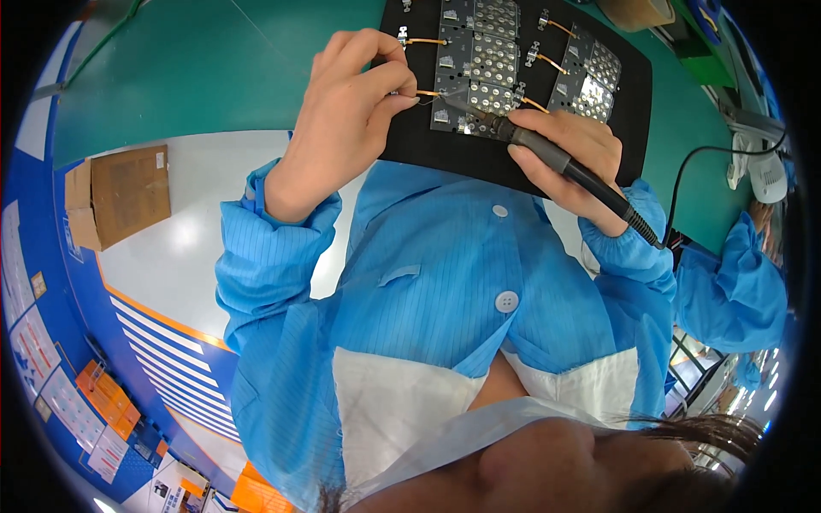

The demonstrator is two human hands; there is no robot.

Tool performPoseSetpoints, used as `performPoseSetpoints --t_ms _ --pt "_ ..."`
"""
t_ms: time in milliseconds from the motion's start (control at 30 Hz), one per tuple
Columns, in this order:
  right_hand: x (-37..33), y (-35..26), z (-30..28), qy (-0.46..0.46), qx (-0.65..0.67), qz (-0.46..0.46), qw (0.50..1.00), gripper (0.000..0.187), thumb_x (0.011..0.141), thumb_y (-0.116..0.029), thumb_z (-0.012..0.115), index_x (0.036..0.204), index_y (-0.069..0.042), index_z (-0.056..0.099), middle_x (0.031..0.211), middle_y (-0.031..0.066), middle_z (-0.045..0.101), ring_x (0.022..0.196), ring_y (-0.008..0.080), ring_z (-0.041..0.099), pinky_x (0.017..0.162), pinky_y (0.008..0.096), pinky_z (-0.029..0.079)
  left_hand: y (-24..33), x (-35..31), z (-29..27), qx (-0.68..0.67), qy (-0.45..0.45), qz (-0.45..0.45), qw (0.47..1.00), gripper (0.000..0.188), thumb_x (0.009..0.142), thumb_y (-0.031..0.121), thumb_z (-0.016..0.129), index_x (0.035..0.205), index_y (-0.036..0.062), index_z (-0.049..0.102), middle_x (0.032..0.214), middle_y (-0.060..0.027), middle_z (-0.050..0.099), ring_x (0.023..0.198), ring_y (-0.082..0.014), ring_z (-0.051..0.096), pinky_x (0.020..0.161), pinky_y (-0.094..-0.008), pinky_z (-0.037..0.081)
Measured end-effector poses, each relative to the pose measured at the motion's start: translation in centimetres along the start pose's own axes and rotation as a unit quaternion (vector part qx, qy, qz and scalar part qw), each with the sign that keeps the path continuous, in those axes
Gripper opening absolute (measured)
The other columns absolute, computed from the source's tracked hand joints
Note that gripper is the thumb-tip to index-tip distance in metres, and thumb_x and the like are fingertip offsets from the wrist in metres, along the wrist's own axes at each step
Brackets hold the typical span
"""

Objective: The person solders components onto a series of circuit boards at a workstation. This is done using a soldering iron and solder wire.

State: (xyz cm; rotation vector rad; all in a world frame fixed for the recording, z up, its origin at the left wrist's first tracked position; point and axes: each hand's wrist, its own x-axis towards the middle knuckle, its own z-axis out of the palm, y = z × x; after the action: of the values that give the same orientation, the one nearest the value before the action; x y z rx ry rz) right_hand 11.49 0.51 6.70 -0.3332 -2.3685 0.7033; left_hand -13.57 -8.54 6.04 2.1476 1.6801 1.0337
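Note:
My left hand [351,111] is closed in a pinch on the end of a short orange cable [427,93]. A thin silvery strand shows beside those fingertips; I cannot make out where it leads. The cable's other end meets the edge of a dark circuit board [490,96] with rows of round silver pads. In my right hand [577,150] is a soldering iron [590,181] with a black grip, its tip pointing left to where the cable meets the board. Whether the tip touches is too small to tell. Both hands are over a black pad [629,111] carrying the boards.
More boards [594,73] with orange cables and metal connectors lie on the pad. The green tabletop [214,68] spreads around it. A tape roll [637,10] is at the far right. The iron's cord [676,192] loops right. Another person's blue sleeve [735,291] and a cardboard box [128,197] also show.

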Motion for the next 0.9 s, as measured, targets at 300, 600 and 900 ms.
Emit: performPoseSetpoints --t_ms 300,600,900 --pt "0.3 -0.5 -0.3 -0.004 0.002 0.002 1.000 0.028 0.074 -0.009 0.076 0.098 0.003 0.068 0.069 0.0133 0.065 0.056 0.0224 0.065 0.047 0.0273 0.048 0.0 0.5 0.8 -0.015 0.033 0.023 0.999 0.012 0.076 -0.005 0.066 0.083 0.0022 0.060 0.097 -0.0081 0.054 0.093 -0.0286 0.053 0.079 -0.0368 0.043" --pt "0.3 -0.7 -0.5 0.001 0.004 0.017 1.000 0.028 0.077 -0.011 0.075 0.100 0.003 0.068 0.071 0.0120 0.067 0.059 0.0214 0.067 0.050 0.0265 0.049 -0.1 -0.2 1.6 -0.102 0.031 -0.078 0.991 0.017 0.078 -0.002 0.069 0.093 0.0017 0.061 0.092 -0.0103 0.052 0.074 -0.0260 0.054 0.066 -0.0364 0.046" --pt "0.4 -0.7 -0.5 -0.008 0.013 0.017 1.000 0.029 0.078 -0.012 0.075 0.102 0.002 0.069 0.072 0.0120 0.067 0.061 0.0208 0.068 0.051 0.0264 0.050 -0.6 -0.2 2.3 -0.101 0.046 -0.060 0.992 0.013 0.076 -0.004 0.073 0.087 -0.0014 0.066 0.091 -0.0044 0.049 0.062 -0.0119 0.042 0.053 -0.0267 0.035"
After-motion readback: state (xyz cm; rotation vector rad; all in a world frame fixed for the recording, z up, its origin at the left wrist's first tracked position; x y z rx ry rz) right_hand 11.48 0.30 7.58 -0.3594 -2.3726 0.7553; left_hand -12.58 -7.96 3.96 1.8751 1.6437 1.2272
